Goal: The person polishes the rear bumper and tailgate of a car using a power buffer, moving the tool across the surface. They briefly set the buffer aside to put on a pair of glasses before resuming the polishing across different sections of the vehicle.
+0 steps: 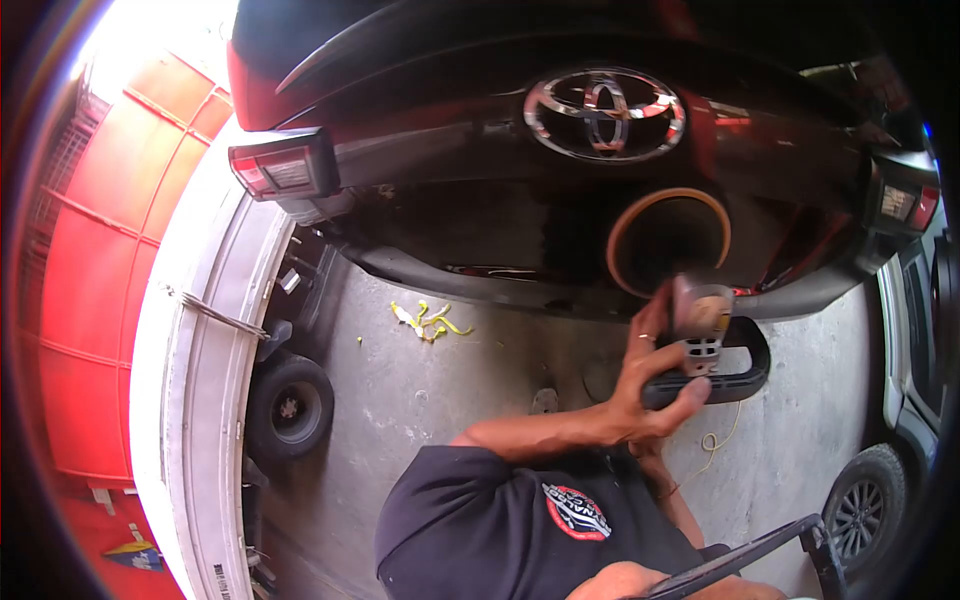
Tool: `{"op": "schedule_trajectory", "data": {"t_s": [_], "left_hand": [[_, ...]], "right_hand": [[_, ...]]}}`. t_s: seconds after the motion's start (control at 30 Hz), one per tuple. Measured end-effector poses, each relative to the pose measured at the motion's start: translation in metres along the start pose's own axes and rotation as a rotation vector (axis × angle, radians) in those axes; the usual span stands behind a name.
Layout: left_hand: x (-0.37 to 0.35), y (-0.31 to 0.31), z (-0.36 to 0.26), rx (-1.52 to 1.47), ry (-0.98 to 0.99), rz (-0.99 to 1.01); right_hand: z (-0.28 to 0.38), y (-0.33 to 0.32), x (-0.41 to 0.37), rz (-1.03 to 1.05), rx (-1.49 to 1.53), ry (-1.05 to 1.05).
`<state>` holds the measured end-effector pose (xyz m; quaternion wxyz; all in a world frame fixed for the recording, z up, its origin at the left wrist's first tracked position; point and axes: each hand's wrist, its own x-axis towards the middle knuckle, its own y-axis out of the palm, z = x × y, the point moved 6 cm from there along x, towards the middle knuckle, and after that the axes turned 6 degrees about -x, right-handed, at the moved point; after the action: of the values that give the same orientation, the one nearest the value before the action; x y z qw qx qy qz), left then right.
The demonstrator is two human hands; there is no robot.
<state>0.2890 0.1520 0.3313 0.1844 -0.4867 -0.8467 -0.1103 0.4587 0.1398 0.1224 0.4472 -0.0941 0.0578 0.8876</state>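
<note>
The polisher [702, 315] is held up at the rear of a black car, its body partly blurred. Just above it, towards 11 o'clock, the orange-rimmed pad [670, 243] seems to lie flat on the tailgate [440, 215], an angle that would spread contact evenly over the gloss.

Of the two hands, the left [655, 375] is closed firmly round the tool, fingers on the near side and thumb below, beside the black loop handle [760, 360]; so close a grip probably helps steady it. The right is hidden behind the left wrist, so I cannot tell how far it is open or what it has hold of; only the forearm [680, 510] shows clearly (with a thin band on it).

At 6 o'clock a yellow cord [710, 450] hangs or lies loose, perhaps for slack; whether it joins the tool is unclear. The emblem [604, 118] sits at 11 o'clock, clear of the pad. At 9 o'clock, yellow scraps [432, 320] lie on the floor [400, 395], out of the way. Farther out stand a white truck [200, 340] at 9 and a grey car [905, 410] at 4.
</note>
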Motion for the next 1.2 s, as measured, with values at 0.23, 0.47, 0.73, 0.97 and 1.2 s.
{"op": "schedule_trajectory", "data": {"t_s": [0.23,0.47,0.73,0.97,1.2], "left_hand": [[-0.030,-0.126,-0.011,-0.079,0.129,-0.278],[-0.055,-0.212,-0.011,-0.102,0.233,-0.530],[-0.080,-0.261,-0.012,-0.099,0.172,-0.657],[-0.086,-0.191,0.019,0.056,0.160,-0.370],[-0.046,-0.035,0.036,0.146,0.161,-0.060]], "right_hand": [[0.039,0.103,0.055,0.156,-0.152,-0.047],[0.051,0.175,0.079,0.318,-0.435,-0.328],[0.032,0.222,0.076,0.357,-0.588,-0.331],[-0.067,0.170,0.075,0.348,-0.298,-0.225],[-0.063,0.052,0.037,0.261,-0.119,-0.009]]}}
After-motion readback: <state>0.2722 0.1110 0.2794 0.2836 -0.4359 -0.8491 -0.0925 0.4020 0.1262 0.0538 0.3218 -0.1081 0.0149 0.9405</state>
